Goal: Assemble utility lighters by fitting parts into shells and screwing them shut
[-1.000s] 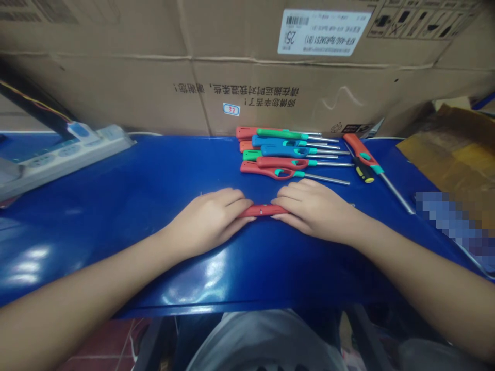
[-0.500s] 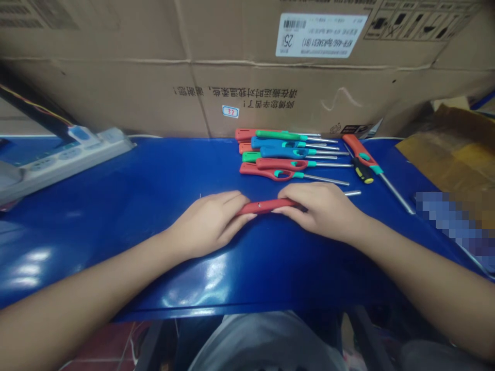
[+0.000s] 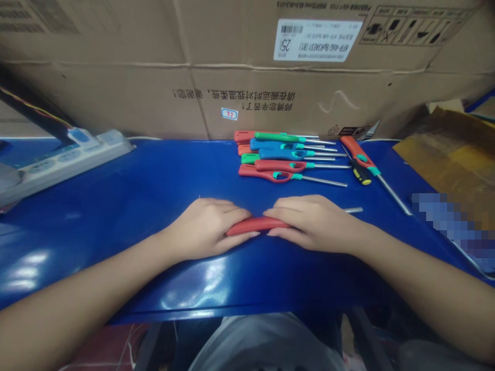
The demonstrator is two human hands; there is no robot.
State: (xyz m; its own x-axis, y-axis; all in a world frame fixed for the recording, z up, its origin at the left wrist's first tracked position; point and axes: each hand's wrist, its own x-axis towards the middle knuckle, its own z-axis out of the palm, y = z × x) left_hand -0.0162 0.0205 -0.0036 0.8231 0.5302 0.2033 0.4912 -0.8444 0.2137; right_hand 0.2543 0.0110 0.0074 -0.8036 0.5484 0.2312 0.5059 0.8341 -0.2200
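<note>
Between my two hands, near the middle of the blue table, is a red long-nosed gas lighter (image 3: pixel 253 225). My left hand (image 3: pixel 211 226) pinches the handle's left end between thumb and fingers. Around its right part my right hand (image 3: pixel 313 221) is closed, covering the trigger area. The lighter's metal tube shows past the right hand. Behind my hands lies a pile of red, green and blue lighters (image 3: pixel 284 153), their tubes pointing right. Another orange-red lighter (image 3: pixel 361 157) lies slanted to the right of the pile, beside a black and yellow screwdriver (image 3: pixel 360 172).
A large cardboard box (image 3: pixel 135 103) stands along the back of the blue table (image 3: pixel 116 206). To the left is a white power strip (image 3: pixel 65 162) with a plug in it. On the right lies brown taped packaging (image 3: pixel 444 149), with a blurred-out patch in front.
My hands have come slightly nearer to me with the red lighter. It has turned in my grip: a small metal spot seen on its handle before is now out of sight.
</note>
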